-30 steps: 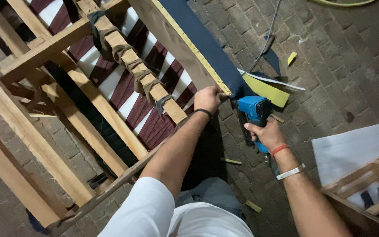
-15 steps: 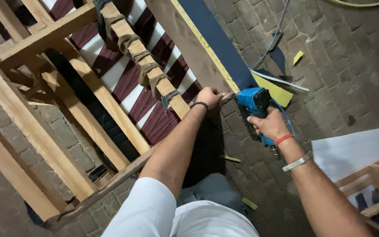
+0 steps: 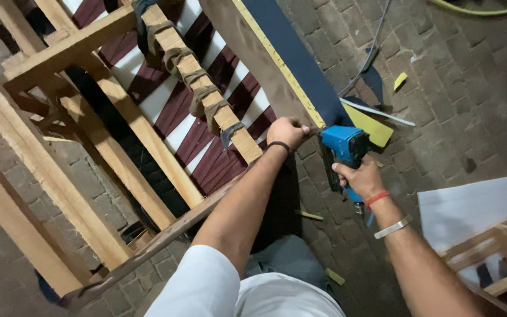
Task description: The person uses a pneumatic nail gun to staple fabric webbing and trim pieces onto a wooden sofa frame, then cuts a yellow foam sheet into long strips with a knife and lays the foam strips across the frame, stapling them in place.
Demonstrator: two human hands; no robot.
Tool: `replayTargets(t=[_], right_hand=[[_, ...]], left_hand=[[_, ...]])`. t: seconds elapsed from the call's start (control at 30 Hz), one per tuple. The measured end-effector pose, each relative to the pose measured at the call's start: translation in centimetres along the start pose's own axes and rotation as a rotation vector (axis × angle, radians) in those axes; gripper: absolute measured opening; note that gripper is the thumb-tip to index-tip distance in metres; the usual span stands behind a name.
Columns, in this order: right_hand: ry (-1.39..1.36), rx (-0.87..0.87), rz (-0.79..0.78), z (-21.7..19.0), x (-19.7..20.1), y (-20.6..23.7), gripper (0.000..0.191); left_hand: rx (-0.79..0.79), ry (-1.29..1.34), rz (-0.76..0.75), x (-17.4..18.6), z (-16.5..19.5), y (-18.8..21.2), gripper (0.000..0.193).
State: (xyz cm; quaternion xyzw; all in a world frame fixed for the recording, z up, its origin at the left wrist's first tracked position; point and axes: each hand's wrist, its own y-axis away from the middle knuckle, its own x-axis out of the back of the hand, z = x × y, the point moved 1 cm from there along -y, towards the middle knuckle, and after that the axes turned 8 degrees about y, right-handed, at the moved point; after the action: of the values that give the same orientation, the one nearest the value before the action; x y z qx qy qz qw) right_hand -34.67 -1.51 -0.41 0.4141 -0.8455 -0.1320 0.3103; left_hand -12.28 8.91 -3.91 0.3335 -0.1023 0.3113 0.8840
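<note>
Pinching the lower edge of the brown fabric (image 3: 247, 56), the left hand (image 3: 287, 132) has its fingers curled tight together on that cloth, right at the corner of the wooden frame (image 3: 66, 50). Just to the right of those fingers, the right hand (image 3: 364, 178) is wrapped closed around the grip of a blue staple gun (image 3: 342, 151), whose head sits beside the left knuckles, touching or nearly touching the fabric. Above the gun's head runs a dark blue panel (image 3: 291, 56) with a yellow strip along its edge. Left of the left fingers, maroon and white webbing straps (image 3: 206, 141) cross behind a wooden rail (image 3: 203, 82). Farther right of the right hand lies a white sheet (image 3: 470, 208) on the brick paving (image 3: 470, 105)
</note>
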Motion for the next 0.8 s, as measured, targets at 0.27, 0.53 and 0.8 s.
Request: replayTargets(t=[0.27, 0.53, 0.8], right_hand=[[0.163, -0.128, 0.016, -2.0, 0.1, -0.7, 0.017], [0.078, -0.138, -0.092, -4.7, 0.4, -0.7, 0.022], [0.257, -0.102, -0.092, -5.3, -0.3, -0.4, 0.021]], left_hand=[[0.115, 0.084, -0.032, -0.9, -1.2, -2.4, 0.044], [0.232, 0.642, -0.087, -1.6, -2.6, -2.3, 0.022], [0.227, 0.455, -0.056, -0.1, -2.8, -1.9, 0.021]])
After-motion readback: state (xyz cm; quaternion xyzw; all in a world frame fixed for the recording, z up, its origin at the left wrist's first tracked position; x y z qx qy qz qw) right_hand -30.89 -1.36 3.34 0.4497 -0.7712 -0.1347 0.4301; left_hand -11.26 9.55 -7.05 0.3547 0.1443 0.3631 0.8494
